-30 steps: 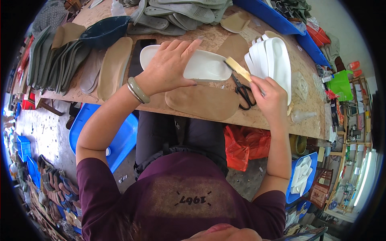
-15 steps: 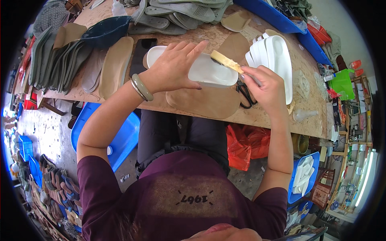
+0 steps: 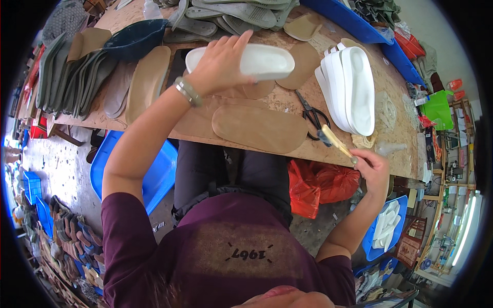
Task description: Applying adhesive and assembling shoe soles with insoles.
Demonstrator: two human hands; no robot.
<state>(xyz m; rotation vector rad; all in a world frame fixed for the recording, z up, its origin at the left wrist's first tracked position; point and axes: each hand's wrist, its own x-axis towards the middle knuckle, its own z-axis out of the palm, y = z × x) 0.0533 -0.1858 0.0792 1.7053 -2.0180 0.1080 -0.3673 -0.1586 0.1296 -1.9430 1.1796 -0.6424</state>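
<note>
My left hand (image 3: 220,64), with a bangle on its wrist, grips a white shoe sole (image 3: 269,61) above the table. The sole's hollow side faces up, and my palm and fingers cover part of it. Low at the right, near the table's front edge, my right hand (image 3: 372,168) is closed round a brush (image 3: 335,138) with a pale handle and dark bristles. Its tip lies apart from the sole, close to the black-handled scissors (image 3: 314,114). A tan insole (image 3: 259,129) lies flat along the front edge, below the held sole.
Nested white soles (image 3: 359,92) stand to the right. Grey soles (image 3: 231,18) are piled at the back, with more grey pieces (image 3: 72,77) at the left. A dark blue bowl (image 3: 136,38) sits beside a tan insole (image 3: 148,82). A red bag (image 3: 318,185) hangs under the table.
The left hand and white sole have moved a little away from me and left. My right hand has drawn the brush off the sole, toward me and right, uncovering the scissors.
</note>
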